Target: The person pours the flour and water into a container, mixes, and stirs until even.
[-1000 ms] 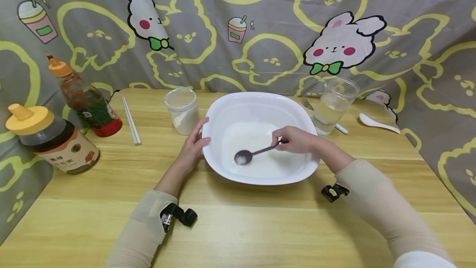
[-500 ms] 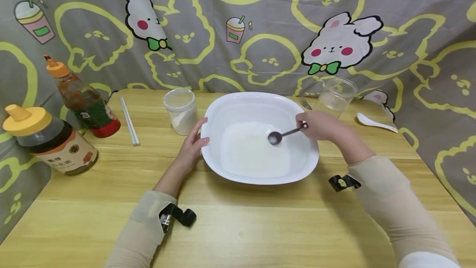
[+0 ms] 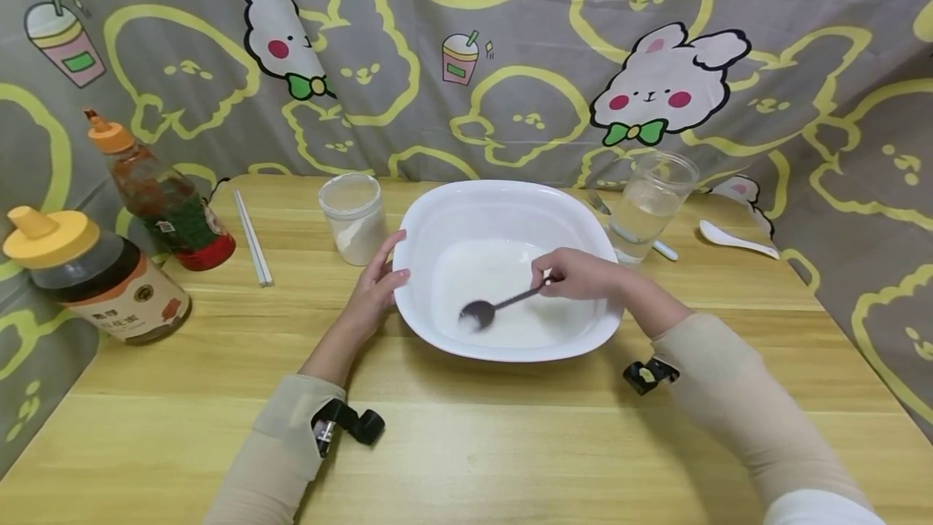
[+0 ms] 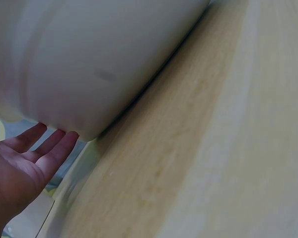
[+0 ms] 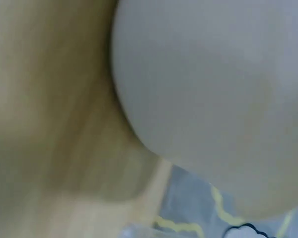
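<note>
My right hand (image 3: 579,274) pinches the handle of a dark brown spoon (image 3: 521,296) inside a large white basin (image 3: 503,353). The spoon's bowl is low in the basin at its front left, slightly blurred, in whitish contents. With thumb and index finger at the left rim, my left hand (image 3: 373,290) holds the basin. The left wrist view shows the other fingers (image 4: 59,151) of that hand against its outer wall. In the right wrist view only the basin's outer side (image 5: 203,94) shows; hand and spoon are hidden.
A jar of white powder (image 3: 362,237) stands behind left, a glass of liquid (image 3: 649,205) behind right with a fork (image 3: 599,202) beside it. A white spoon (image 3: 736,240) lies far right. Chopsticks (image 3: 253,237), a red sauce bottle (image 3: 175,209) and a yellow-capped bottle (image 3: 134,290) are left.
The spoon swung from the basin's front left to its back right, then returned to the front left with my right hand. The left hand and the basin stayed in place.
</note>
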The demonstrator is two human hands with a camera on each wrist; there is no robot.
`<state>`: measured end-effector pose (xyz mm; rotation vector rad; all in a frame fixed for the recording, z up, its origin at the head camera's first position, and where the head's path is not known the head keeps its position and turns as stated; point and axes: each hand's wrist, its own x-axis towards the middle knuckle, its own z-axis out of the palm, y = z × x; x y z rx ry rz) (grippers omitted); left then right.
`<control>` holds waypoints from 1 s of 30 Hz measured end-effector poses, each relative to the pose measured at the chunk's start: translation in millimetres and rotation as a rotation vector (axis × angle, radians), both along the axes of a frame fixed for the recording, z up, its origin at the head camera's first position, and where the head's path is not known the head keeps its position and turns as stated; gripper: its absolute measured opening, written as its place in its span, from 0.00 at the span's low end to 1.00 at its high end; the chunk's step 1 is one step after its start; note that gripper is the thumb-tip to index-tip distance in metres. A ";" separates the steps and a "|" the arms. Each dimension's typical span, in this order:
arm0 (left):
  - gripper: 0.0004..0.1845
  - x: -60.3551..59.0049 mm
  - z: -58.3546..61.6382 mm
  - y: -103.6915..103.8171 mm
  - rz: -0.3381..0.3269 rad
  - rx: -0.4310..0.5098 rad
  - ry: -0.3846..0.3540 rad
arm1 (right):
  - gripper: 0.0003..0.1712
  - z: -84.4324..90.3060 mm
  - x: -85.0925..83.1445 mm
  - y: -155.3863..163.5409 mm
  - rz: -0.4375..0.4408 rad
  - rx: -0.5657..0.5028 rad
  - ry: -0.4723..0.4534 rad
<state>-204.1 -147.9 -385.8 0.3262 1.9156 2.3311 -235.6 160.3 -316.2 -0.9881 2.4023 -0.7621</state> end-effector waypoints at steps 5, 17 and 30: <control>0.32 -0.3 0.0 0.1 0.000 0.003 0.003 | 0.08 28.5 8.3 16.2 0.051 0.140 0.054; 0.32 0.6 0.8 0.6 0.006 0.008 -0.002 | 0.04 36.3 -15.9 12.6 -0.263 0.406 0.339; 0.32 -0.1 -0.8 0.7 0.003 0.009 0.005 | 0.04 -2.0 -6.2 0.7 -0.006 -0.036 -0.042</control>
